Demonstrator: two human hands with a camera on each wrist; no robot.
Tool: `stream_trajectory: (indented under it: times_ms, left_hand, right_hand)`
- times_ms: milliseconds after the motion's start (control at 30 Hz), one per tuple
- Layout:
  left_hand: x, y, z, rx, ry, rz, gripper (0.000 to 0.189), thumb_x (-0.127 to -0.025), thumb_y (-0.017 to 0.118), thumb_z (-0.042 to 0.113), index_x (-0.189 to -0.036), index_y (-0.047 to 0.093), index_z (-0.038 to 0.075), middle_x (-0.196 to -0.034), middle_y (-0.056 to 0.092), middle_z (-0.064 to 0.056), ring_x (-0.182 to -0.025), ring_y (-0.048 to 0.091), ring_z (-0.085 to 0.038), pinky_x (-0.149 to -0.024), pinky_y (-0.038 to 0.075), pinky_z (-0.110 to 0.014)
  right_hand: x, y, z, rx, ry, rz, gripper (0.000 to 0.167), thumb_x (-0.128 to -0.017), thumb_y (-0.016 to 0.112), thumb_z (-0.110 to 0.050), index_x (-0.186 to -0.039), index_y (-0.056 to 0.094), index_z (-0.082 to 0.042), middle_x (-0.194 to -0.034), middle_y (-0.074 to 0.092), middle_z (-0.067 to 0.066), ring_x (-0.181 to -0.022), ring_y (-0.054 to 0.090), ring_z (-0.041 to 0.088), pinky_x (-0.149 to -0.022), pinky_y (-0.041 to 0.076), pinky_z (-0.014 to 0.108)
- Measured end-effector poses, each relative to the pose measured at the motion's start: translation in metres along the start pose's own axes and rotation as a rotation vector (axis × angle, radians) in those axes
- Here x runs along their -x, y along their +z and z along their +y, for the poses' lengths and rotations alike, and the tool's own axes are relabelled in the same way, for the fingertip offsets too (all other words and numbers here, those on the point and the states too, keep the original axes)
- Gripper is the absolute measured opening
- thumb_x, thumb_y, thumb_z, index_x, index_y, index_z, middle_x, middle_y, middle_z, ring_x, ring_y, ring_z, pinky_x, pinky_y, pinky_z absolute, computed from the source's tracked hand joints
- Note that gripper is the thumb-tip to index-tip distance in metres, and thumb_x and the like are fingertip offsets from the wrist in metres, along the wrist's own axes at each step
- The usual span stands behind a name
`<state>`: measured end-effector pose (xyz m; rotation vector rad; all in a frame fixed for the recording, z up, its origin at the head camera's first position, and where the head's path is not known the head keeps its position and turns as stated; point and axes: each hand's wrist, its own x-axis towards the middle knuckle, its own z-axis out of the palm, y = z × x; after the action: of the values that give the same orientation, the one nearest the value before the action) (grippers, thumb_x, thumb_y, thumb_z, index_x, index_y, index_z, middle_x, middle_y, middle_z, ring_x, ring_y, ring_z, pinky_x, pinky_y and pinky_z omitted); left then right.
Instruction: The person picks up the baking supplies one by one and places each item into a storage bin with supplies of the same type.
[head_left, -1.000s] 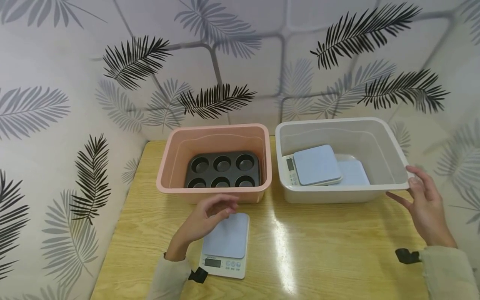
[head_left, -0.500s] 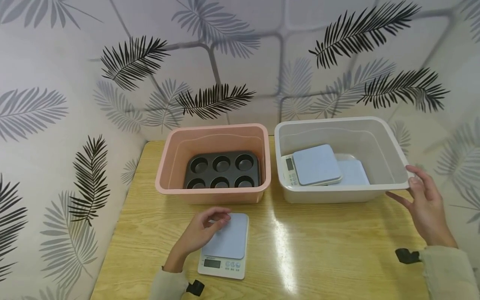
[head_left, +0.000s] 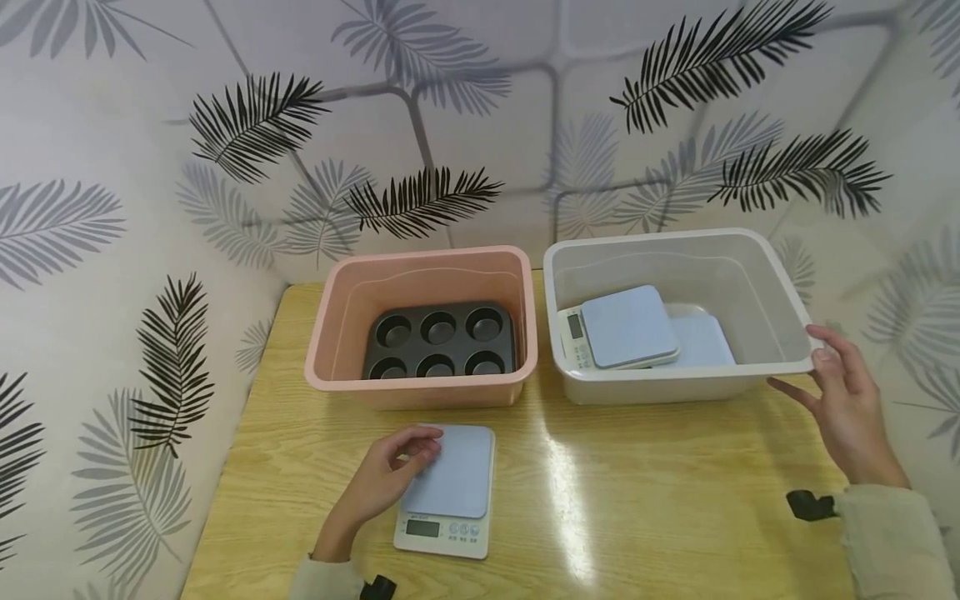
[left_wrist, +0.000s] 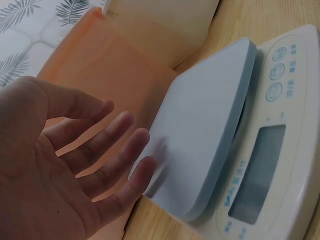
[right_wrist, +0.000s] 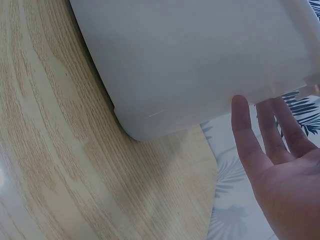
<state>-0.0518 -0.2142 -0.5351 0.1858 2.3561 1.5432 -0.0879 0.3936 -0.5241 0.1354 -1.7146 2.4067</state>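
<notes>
A kitchen scale (head_left: 450,492) with a pale blue plate lies on the table in front of the pink bin (head_left: 420,385). My left hand (head_left: 382,475) hovers at the plate's left edge, fingers loosely bent, holding nothing. In the left wrist view, the fingertips (left_wrist: 145,167) cast a shadow on the plate; contact is unclear. At the front right corner of the white bin (head_left: 675,375), my right hand (head_left: 851,408) holds the rim, with one digit below it at the front and others at the side. Inside that bin lies another scale (head_left: 630,325) over a second pale blue plate (head_left: 701,340).
A dark muffin tin (head_left: 438,333) leans inside the pink bin. Both bins stand side by side at the back of the wooden table (head_left: 637,492), against a leaf-patterned wall (head_left: 517,150). A second wall closes the left side.
My left hand has drawn back from the pink bin's front to the left edge of the scale. The right hand keeps its place on the white bin. The head view has shifted slightly.
</notes>
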Motion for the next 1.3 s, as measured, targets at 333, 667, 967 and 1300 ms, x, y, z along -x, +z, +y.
stream_trajectory:
  times_ms: [333,667,967,1300]
  left_hand:
    - [0.006,-0.007,-0.008,-0.006,-0.063,0.080,0.027,-0.106,0.066,0.005,-0.132,0.075,0.006,-0.118,0.079,-0.014,-0.110,0.075,-0.026,-0.086,0.060,-0.023]
    - [0.008,-0.008,-0.016,-0.003,-0.097,0.147,0.028,-0.105,0.062,-0.001,-0.129,0.076,0.006,-0.100,0.073,-0.012,-0.094,0.069,-0.019,-0.077,0.056,-0.021]
    - [0.010,-0.008,-0.024,-0.007,-0.113,0.185,0.032,-0.103,0.069,0.000,-0.135,0.073,0.005,-0.098,0.069,-0.012,-0.082,0.062,-0.012,-0.068,0.051,-0.020]
    - [0.012,-0.004,-0.033,-0.024,-0.192,0.207,0.040,-0.099,0.079,0.007,-0.137,0.069,0.004,-0.092,0.063,-0.006,-0.077,0.056,-0.012,-0.067,0.047,-0.020]
  right_hand:
    - [-0.001,0.000,-0.001,0.005,0.002,-0.006,0.047,-0.118,0.041,-0.008,-0.164,0.042,-0.007,-0.155,0.052,-0.002,-0.135,0.064,0.005,-0.088,0.066,0.027]
    - [0.000,-0.001,0.001,-0.004,-0.007,-0.008,0.046,-0.118,0.041,-0.008,-0.164,0.041,-0.007,-0.154,0.053,-0.001,-0.135,0.065,0.005,-0.089,0.066,0.027]
    - [0.000,0.000,0.001,-0.011,-0.004,-0.010,0.047,-0.118,0.041,-0.008,-0.164,0.041,-0.007,-0.155,0.053,-0.001,-0.135,0.065,0.005,-0.088,0.066,0.028]
    - [0.004,0.003,0.000,0.001,0.002,0.002,0.047,-0.118,0.040,-0.008,-0.165,0.039,-0.006,-0.157,0.051,-0.002,-0.136,0.064,0.005,-0.088,0.066,0.027]
